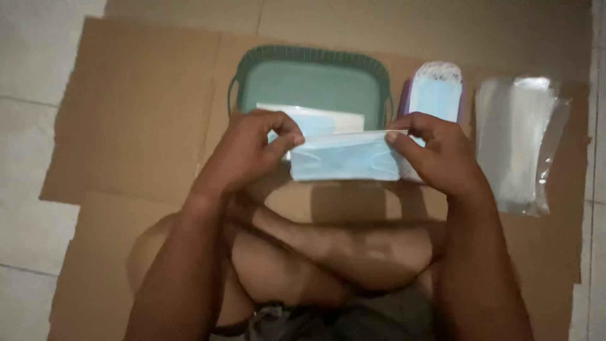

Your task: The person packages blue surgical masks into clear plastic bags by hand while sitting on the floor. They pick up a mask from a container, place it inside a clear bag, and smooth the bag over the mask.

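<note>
A light blue face mask (346, 158) is stretched flat between both hands above my crossed legs. My left hand (249, 151) pinches its left end between thumb and fingers. My right hand (435, 151) pinches its right end the same way. Just behind the mask stands a green plastic basket (314, 63) with one bagged blue mask (315, 120) lying inside. To the right of the basket is a stack of blue masks (435, 91) in a purple holder.
A pile of clear plastic bags (519, 142) lies at the far right. Everything rests on flattened brown cardboard (139, 113) spread over a pale tiled floor (25, 76). My bare legs are folded beneath my arms.
</note>
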